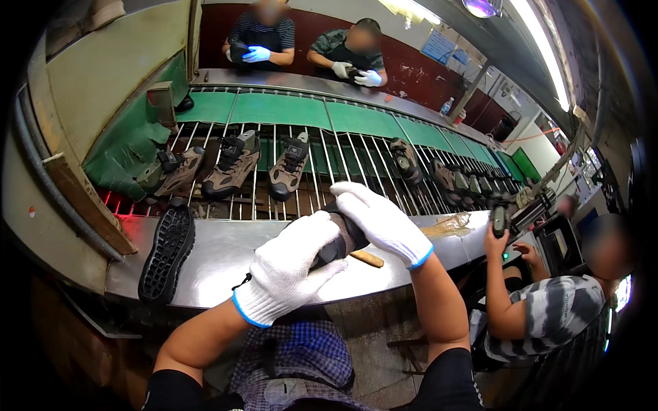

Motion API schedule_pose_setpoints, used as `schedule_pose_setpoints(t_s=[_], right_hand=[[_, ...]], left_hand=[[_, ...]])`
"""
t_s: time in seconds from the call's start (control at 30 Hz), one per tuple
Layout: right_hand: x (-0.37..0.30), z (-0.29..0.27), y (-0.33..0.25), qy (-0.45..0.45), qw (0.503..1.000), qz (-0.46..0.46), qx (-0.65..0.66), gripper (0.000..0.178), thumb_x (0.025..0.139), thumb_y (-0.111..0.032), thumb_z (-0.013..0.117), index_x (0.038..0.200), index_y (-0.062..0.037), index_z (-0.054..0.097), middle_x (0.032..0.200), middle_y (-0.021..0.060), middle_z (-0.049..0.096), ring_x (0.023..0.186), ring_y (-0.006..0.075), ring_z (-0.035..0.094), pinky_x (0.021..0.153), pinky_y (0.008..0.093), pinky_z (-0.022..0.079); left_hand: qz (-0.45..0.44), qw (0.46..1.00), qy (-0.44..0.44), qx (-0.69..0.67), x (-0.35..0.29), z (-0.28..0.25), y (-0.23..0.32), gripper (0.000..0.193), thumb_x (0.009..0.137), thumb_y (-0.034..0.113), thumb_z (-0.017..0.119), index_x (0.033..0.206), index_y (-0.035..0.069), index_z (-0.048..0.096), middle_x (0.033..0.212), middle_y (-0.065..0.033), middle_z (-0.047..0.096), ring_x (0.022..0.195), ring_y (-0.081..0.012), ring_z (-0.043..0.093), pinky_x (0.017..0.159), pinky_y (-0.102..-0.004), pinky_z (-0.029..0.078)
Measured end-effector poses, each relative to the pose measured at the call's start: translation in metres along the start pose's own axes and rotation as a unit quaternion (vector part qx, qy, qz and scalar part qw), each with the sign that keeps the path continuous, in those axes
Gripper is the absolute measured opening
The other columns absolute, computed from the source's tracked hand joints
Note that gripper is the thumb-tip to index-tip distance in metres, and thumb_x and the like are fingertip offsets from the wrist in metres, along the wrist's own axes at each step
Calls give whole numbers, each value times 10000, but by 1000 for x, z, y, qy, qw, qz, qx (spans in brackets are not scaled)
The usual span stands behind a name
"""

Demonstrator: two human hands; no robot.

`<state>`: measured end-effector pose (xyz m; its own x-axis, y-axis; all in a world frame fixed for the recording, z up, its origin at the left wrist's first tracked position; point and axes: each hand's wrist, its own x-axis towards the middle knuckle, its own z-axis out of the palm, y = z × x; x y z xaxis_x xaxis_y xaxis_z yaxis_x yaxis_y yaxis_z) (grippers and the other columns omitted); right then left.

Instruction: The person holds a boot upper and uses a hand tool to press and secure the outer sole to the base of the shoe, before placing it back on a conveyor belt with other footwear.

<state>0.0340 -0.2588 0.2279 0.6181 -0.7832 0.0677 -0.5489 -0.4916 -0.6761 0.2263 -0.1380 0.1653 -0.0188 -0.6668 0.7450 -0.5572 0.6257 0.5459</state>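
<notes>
A dark shoe with a brownish part is held over the metal bench, mostly covered by my gloved hands. My left hand, in a white knit glove with a blue cuff, wraps the shoe's near side. Across its far right side lies my right hand, gloved the same way and closed over the shoe. Beneath the hands, a wooden handle shows on the bench; its other end is hidden. Left of my hands, a black shoe sole with a lugged tread leans at the bench edge.
Beyond the metal bench runs a rack of metal rods carrying brown-and-black shoes and green panels. Two gloved people work across it. A person at the right holds up a shoe. A wooden post stands left.
</notes>
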Motion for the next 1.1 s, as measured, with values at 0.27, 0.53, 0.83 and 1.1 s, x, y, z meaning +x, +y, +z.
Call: schedule_pose_setpoints(t_s=[0.27, 0.53, 0.83, 1.1], right_hand=[[24, 8, -3, -11, 989, -109, -96, 384, 1131, -302, 506, 1376, -65, 685, 1285, 146, 738, 1196, 276, 719, 1079, 373, 529], [64, 19, -13, -22, 968, -177, -178, 381, 1156, -321, 465, 1323, -43, 664, 1303, 208, 724, 1147, 382, 735, 984, 438, 580], [98, 56, -24, 90, 941, -162, -283, 333, 1144, -334, 507, 1333, -77, 603, 1163, 192, 753, 766, 378, 773, 691, 484, 624], [125, 81, 30, 101, 974, -134, -155, 585, 1143, -436, 490, 1597, -71, 428, 1040, 259, 784, 805, 478, 764, 734, 538, 624]], left_hand=[[-52, 996, 18, -76, -1, -11, -31, 591, 800, 146, 963, 1309, -27, 718, 1331, -285, 741, 1236, -383, 754, 1080, -438, 589], [-124, 983, 67, -115, 2, -24, -59, 560, 834, 167, 936, 1317, -2, 710, 1313, -243, 749, 1176, -354, 775, 1011, -405, 617], [-252, 956, 94, -113, 18, -37, -85, 506, 923, 186, 881, 1356, 16, 681, 1170, -185, 796, 1012, -214, 805, 903, -360, 641], [-327, 939, 95, -56, 31, -41, -114, 443, 966, 142, 831, 1349, -23, 681, 1127, -94, 776, 1030, -131, 730, 937, -302, 602]])
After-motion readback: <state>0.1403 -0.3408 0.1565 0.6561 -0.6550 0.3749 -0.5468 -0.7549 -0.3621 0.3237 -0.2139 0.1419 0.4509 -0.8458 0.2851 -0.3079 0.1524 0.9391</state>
